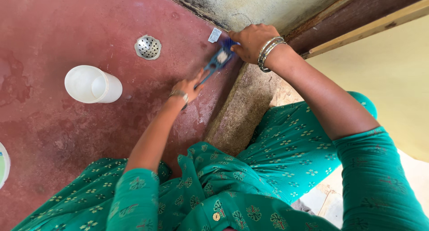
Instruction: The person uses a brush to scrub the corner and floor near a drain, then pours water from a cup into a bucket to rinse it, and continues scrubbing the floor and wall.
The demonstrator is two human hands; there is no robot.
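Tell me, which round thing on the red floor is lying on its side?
The white cup, left of both hands; its open mouth faces sideways. The metal drain cover lies flat.

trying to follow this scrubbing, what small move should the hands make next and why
Probably draw the blue brush back along the red floor beside the stone step. The left hand grips its handle, the right hand presses its head into the corner by the wall, so a short pull seems the natural stroke.

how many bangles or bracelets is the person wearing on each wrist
At least 3: two or more stacked metal bangles on the right wrist beside the right hand, and one bracelet on the left wrist behind the left hand. Blur may hide thinner ones.
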